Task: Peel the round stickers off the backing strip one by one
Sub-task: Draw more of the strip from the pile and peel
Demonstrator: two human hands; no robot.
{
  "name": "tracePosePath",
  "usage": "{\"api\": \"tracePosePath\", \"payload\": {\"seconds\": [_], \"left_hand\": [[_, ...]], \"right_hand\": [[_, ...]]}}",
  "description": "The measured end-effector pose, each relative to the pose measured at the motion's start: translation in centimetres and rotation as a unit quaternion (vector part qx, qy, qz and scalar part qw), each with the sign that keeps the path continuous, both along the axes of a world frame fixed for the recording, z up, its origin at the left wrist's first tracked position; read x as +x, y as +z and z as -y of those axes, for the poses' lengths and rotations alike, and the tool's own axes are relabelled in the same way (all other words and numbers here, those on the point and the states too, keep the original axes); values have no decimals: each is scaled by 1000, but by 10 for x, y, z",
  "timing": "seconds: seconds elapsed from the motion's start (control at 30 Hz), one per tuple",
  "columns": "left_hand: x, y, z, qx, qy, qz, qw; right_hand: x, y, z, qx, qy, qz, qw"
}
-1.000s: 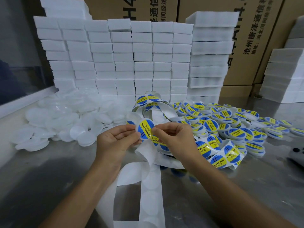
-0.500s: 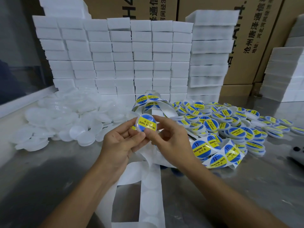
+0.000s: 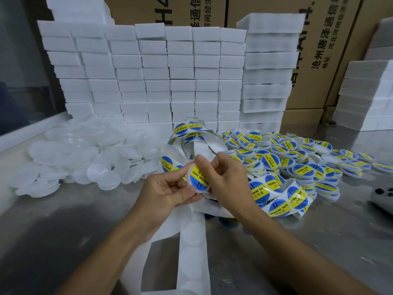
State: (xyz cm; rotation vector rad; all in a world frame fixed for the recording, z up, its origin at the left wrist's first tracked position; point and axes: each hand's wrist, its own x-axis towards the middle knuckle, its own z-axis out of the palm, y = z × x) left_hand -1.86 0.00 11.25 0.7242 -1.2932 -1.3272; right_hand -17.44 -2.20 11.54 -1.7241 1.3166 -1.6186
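A round white lid with a blue and yellow sticker [image 3: 198, 177] on its face is held between both hands above the table. My left hand [image 3: 168, 191] grips the lid's lower left rim with thumb and fingers. My right hand [image 3: 225, 177] holds its right side, the thumb pressing on the sticker's top edge. The white backing strip [image 3: 191, 248] runs from under the hands toward me, with empty round marks on it. Its part with stickers [image 3: 282, 198] curls to the right of the hands and loops behind them [image 3: 187, 128].
A heap of plain white lids [image 3: 91, 158] lies at the left. A heap of stickered lids [image 3: 302, 158] lies at the right. White foam blocks [image 3: 180, 77] are stacked behind, in front of cardboard boxes [image 3: 319, 50]. A dark device [image 3: 382, 199] sits at the right edge.
A second ago both hands pinched a sticker at the strip. Since then the sticker has come onto a lid, and the right thumb now presses it down.
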Motion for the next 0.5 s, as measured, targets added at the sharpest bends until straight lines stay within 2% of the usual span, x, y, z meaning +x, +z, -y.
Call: {"api": "tracePosePath", "payload": {"seconds": [0.17,0.37,0.5], "left_hand": [[4,2,3,-9,4,-14,1000],[5,1,3,-5,-13,-39,999],[6,6,3,6,6,-20,1000]], "right_hand": [[0,0,0,23,78,50,995],[-2,6,-1,70,117,37,990],[-7,5,-2,51,107,23,993]]}}
